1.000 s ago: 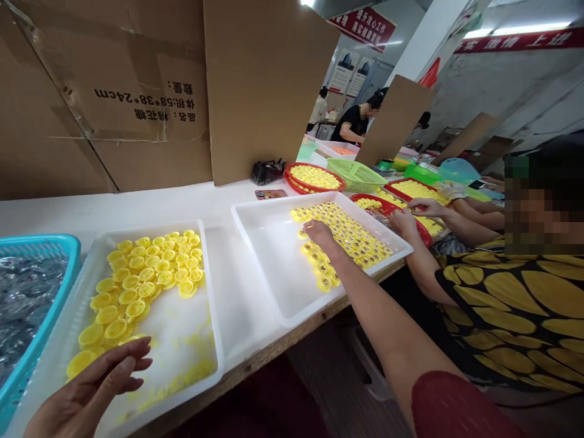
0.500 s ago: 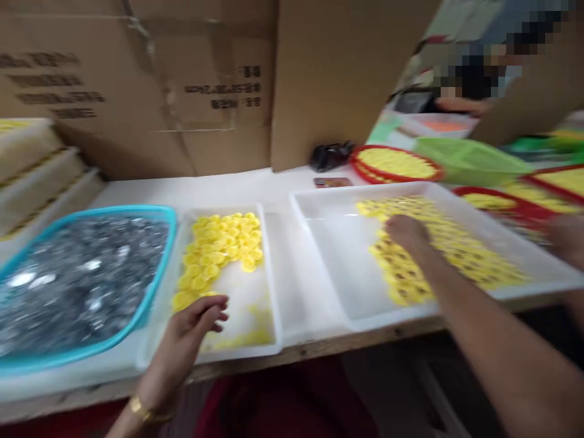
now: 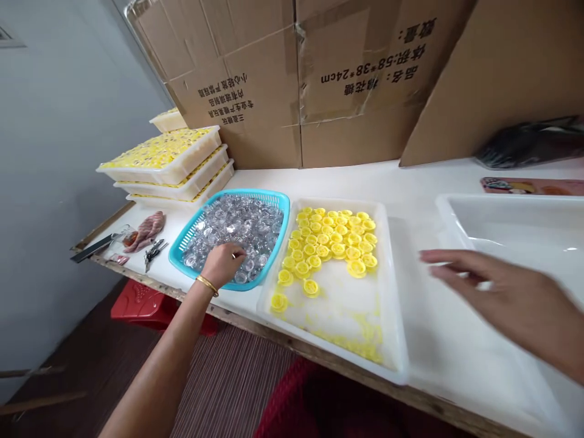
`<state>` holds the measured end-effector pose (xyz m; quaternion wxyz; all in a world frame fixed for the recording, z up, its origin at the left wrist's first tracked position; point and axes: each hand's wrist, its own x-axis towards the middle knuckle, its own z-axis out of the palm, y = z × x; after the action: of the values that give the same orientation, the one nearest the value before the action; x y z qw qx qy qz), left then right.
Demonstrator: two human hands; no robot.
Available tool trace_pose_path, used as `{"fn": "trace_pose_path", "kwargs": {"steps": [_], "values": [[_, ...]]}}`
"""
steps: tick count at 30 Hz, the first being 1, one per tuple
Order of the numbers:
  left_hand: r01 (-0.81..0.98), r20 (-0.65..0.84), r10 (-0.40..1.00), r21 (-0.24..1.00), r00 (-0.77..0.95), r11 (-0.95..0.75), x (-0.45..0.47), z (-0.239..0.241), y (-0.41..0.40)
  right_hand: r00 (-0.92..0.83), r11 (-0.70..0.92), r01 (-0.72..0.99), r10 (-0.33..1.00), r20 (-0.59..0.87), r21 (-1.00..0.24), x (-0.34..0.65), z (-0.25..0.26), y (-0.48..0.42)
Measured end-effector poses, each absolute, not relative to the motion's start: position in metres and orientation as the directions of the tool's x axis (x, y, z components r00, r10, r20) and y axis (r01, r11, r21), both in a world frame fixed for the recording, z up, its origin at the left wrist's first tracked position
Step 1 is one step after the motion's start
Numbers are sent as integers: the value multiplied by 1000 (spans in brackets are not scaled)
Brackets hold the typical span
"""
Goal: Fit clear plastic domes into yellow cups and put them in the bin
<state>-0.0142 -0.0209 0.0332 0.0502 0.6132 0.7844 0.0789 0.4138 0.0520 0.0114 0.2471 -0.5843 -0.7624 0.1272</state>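
My left hand [image 3: 223,263], with a gold bracelet at the wrist, is over the near right part of a blue basket [image 3: 286,210]. Its fingers are curled together among clear plastic domed pieces [image 3: 228,220]; what they pinch is too hidden to make out. To the right, my right hand [image 3: 497,289] hovers slightly blurred between two white trays, fingers stretched out and nothing visible in them. Several round yellow plastic cups [image 3: 337,250] lie mostly in the back of the nearer white tray [image 3: 398,322]. The other white tray [image 3: 451,216] is partly behind my right hand.
Stacked white trays [image 3: 182,167] with yellow pieces stand at the back left. Keys [image 3: 155,252], a pinkish cloth [image 3: 148,231] and a dark flat bar [image 3: 93,247] lie left of the basket. Cardboard [image 3: 356,140] walls the back. A red stool [image 3: 141,304] is below the table edge.
The view has swung left. My left hand has moved from the yellow cups' tray to the blue basket. My right hand has left the pieces in the right tray and come leftward, its fingers now extended.
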Motion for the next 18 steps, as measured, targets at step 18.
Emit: {"fn": "trace_pose_path", "kwargs": {"steps": [18], "values": [[978,-199,958,-21,-208,208,-19,2,-5,-612,561,742,790,-29,-368,250,-28,10]]}}
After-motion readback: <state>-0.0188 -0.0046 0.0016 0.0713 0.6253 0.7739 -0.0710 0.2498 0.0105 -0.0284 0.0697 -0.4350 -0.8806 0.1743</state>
